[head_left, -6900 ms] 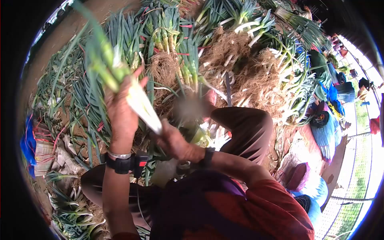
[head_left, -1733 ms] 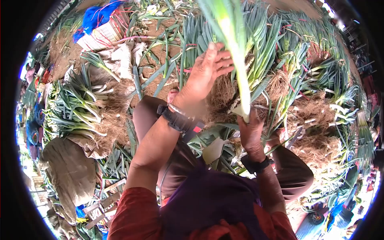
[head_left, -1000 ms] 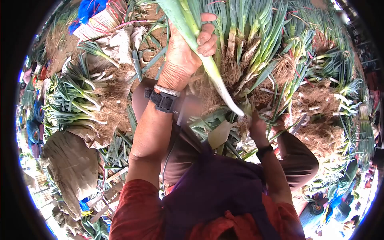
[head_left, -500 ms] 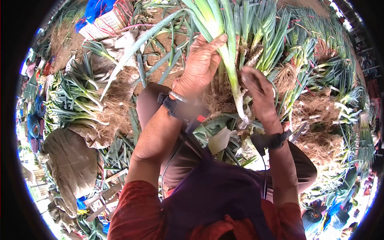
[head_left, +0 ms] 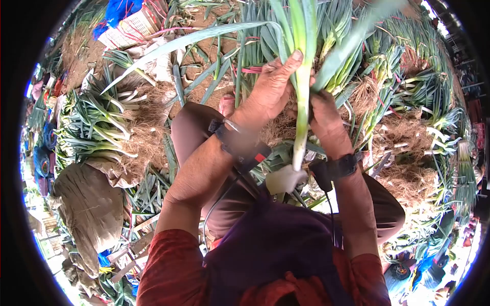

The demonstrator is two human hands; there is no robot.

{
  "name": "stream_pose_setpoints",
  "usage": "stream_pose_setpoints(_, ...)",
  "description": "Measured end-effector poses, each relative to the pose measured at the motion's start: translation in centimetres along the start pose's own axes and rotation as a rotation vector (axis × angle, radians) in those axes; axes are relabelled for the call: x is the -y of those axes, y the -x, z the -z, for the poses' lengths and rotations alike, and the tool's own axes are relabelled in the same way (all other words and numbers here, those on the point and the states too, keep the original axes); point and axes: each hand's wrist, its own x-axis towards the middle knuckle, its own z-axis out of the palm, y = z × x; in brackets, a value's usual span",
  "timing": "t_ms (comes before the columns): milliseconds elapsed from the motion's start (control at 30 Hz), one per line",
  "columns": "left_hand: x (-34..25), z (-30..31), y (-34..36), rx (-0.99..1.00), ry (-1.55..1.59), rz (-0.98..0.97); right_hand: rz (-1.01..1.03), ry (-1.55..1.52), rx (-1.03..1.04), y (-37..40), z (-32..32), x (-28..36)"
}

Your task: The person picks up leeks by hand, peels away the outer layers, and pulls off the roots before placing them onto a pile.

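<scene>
A long green onion (head_left: 302, 109) slants upright in front of me, its white root end lowest and its green leaves at the top. My left hand (head_left: 273, 86) is closed round the stalk below where the leaves fork, thumb on the front. One long leaf droops from it far to the left. Close against the stalk's right side, my right hand (head_left: 326, 120) has its fingers curled in. A loose, blurred green leaf (head_left: 352, 48) rises from those fingers to the upper right; the exact pinch is partly hidden. Below the root end lies a pale whitish piece (head_left: 284, 180).
Bundled green onions (head_left: 260, 46) stand upright ahead. Piles with brown roots lie left (head_left: 99, 122) and right (head_left: 408, 137). At the upper left is a wicker basket (head_left: 133, 28) with blue material. A brown cloth sack (head_left: 89, 209) lies at the lower left.
The green onion has come lower and more upright with my left hand. My right hand has closed beside the stalk, and a leaf now swings out to the upper right.
</scene>
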Motion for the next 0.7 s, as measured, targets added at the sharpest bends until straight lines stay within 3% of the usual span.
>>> stream_pose_setpoints(33, 0.4, -0.6, 0.0, -0.015, -0.015, -0.048, 0.034, 0.004, 0.034, 1.1, -0.3, -2.3)
stream_pose_setpoints(133, 0.1, -0.8, 0.4, 0.202, 0.137, 0.053, 0.032, 0.311, 0.264, 5.4, 0.4, -3.1)
stream_pose_setpoints(167, -0.3, -1.3, 0.5, 0.205, 0.200, 0.098, 0.113, 0.572, 0.286, 7.5, 0.1, -6.8)
stream_pose_setpoints(200, -0.3, -0.6, 0.0, 0.303, 0.306, 0.102, 0.141, 0.724, 0.278, 8.8, 0.2, -7.3)
stream_pose_setpoints(267, -0.8, 0.3, -0.9, 0.310, 0.350, 0.067, 0.148, 0.918, 0.238, 11.0, 1.1, -5.5)
stream_pose_setpoints(300, -1.2, 0.2, -0.6, 0.269, 0.171, -0.005, 0.050, 0.701, 0.189, 10.9, 1.6, -3.5)
stream_pose_setpoints(333, -0.8, 0.3, -0.7, 0.215, 0.205, -0.005, -0.032, 0.478, 0.124, 10.8, 2.1, -1.5)
stream_pose_setpoints(367, -0.4, 0.2, -1.2, 0.167, 0.236, -0.006, -0.175, -0.003, 0.027, 9.7, 2.1, 0.2)
stream_pose_setpoints(433, 0.1, 0.1, -1.5, 0.090, 0.301, -0.020, -0.291, -0.502, -0.057, 8.2, 2.3, 5.6)
stream_pose_setpoints(467, 0.3, -0.1, -1.5, 0.076, 0.260, -0.053, -0.272, -0.519, -0.044, 7.7, 2.3, 9.3)
stream_pose_setpoints(533, 0.9, -0.5, -1.5, 0.049, 0.175, -0.117, -0.150, -0.263, -0.065, 7.5, 1.6, 11.2)
stream_pose_setpoints(600, 1.2, -0.2, -1.4, 0.045, 0.166, -0.127, 0.057, 0.285, -0.117, 7.2, 0.9, 11.0)
stream_pose_setpoints(633, 1.4, -0.1, -1.4, 0.031, 0.164, -0.121, -0.064, 0.071, -0.105, 7.1, 0.7, 11.4)
stream_pose_setpoints(700, 1.5, 0.3, -1.4, 0.018, 0.145, -0.082, -0.024, 0.169, -0.094, 7.2, 1.0, 11.0)
